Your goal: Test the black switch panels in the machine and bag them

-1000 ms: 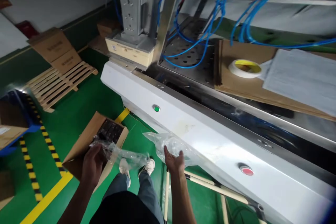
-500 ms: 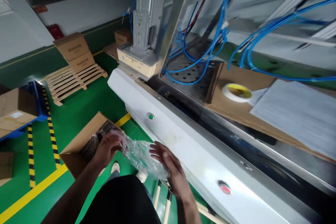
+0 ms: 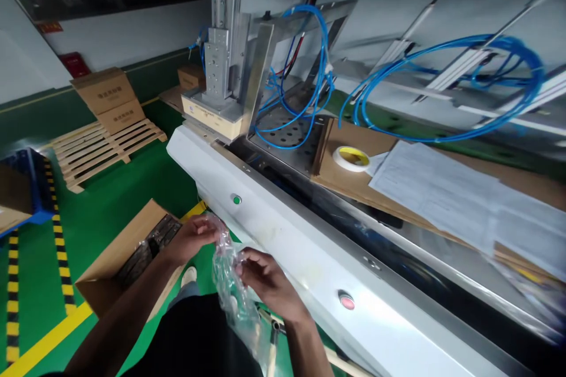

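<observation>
Head view, the only one.

Progress: a length of clear plastic film [image 3: 232, 288] is out in the air between the hands, rumpled, its lower end hanging near the person's lap. Whether it is a bag or a plain sheet, cannot tell; nothing visible inside it. Not yet laid down anywhere. Left of it on the green floor, a cardboard box [image 3: 115, 250] stands with its top open, dark wrapped pieces [image 3: 144, 256] packed inside. My reading: box opened, film being handled apart from it, contents largely in place. How many pieces are in there, the forearm hides. Handling of the film looks unfinished, by judgement only.

Left hand [image 3: 197, 240]: reaches forward from the near left, forearm crossing in front of the box. Wrist slightly bent, thumb and fingers closed together on the film's upper, far end. Grip looks like a light pinch.

Right hand [image 3: 267, 280]: comes in from the near right, a little nearer and lower than the left. Fingers half curled, thumb opposite, tips at the film's right edge. Whether they pinch it or only touch it, cannot tell.

Both hands sit just left of the white machine front [image 3: 287, 241], between its green button [image 3: 237, 200], farther off, and red button [image 3: 347, 303], nearer and to the right. Neither hand is on a button.
</observation>
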### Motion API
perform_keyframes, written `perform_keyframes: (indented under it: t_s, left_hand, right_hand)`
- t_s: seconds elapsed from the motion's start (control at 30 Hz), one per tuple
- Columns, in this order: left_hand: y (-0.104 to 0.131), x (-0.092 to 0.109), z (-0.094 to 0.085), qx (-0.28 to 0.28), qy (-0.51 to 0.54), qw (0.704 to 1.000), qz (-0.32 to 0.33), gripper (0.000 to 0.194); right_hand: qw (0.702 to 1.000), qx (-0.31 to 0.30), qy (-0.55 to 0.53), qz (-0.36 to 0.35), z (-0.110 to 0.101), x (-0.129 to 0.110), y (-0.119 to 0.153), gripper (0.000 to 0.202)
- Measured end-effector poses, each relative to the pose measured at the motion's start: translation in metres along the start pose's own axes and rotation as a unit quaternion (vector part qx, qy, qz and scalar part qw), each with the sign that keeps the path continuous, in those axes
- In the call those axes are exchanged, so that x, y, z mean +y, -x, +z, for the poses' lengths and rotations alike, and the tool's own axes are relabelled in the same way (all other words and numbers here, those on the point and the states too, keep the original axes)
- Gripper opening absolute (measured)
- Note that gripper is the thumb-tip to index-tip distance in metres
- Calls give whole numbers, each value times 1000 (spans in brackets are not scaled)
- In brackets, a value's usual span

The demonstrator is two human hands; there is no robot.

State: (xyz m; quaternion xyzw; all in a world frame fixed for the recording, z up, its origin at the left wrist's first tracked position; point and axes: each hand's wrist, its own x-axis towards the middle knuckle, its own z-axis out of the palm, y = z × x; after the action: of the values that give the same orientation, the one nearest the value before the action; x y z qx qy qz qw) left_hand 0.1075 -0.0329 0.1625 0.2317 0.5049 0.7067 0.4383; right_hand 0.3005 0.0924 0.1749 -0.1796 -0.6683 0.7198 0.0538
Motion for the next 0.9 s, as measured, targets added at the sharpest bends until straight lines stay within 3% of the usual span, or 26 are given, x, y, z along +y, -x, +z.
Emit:
perform_keyframes:
  t_s: [0.07,0.13,0.17,0.23,0.33,0.43,0.53,0.7,0.9]
  left_hand:
    - [-6,6,3,40,-22,999,27,45]
    - [-5,12,7,95,-78,990,69,44]
    - [-2,14,11,102,-115,985,84,40]
    - [6,16,20,63,-181,977,89,33]
    - [15,14,34,0,-242,968,66,33]
    - [13,10,37,16,-247,968,42,27]
    - [6,8,29,0,-176,984,3,26]
    - [2,12,15,-19,-97,994,-34,30]
    - [-2,17,5,24,-127,992,11,29]
  right_hand:
    - [989,144,25,-33,11,-5,2,44]
    - [956,283,52,-62,19,-10,4,46]
    - [939,331,67,-68,23,-11,4,46]
    - [915,386,96,-69,31,-14,2,47]
    - [900,411,125,-67,43,-18,-5,49]
    - [892,431,123,-56,53,-22,-13,50]
    - [897,427,106,-45,56,-25,-16,50]
    - [933,360,0,-6,53,-29,-19,53]
    - [931,330,-148,48,55,-33,-27,56]
